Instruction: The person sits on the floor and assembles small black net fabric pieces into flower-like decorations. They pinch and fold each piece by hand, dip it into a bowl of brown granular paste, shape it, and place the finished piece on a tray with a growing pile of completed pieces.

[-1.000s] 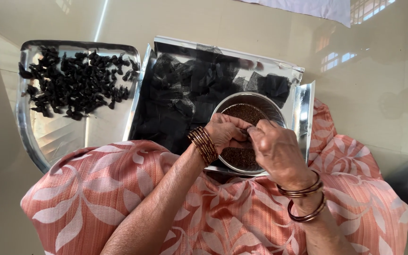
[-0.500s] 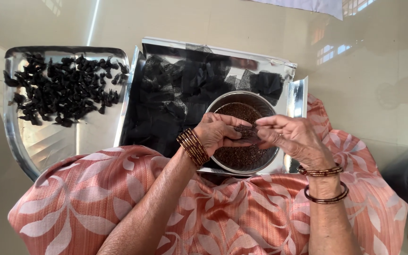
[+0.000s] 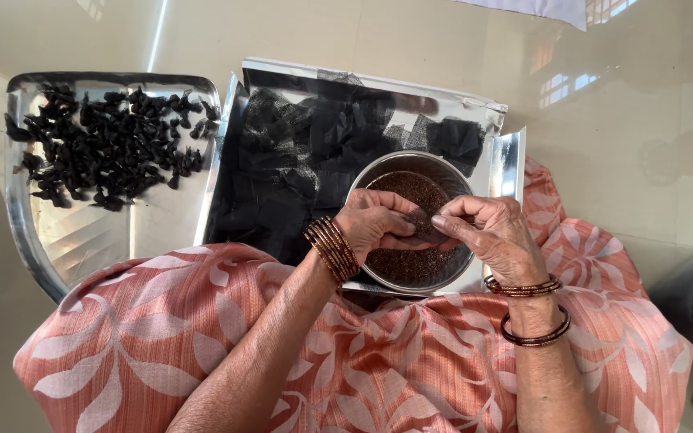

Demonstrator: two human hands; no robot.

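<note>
Head view, compared with half a second before, had drifted a little: I saw the steel tray sit slightly lower at the left of the frame, and the right hand had closed in toward the left hand until their fingertips met over the round steel bowl at centre. Both hands were pinched together on something small and dark between the fingers; what it was I could not tell. That bowl held a bed of fine dark brown grains. It stood on a shiny rectangular tray filled with crumpled black pieces. The steel tray carried a scatter of small black twisted bits in its upper half. Bangles ringed both wrists.
</note>
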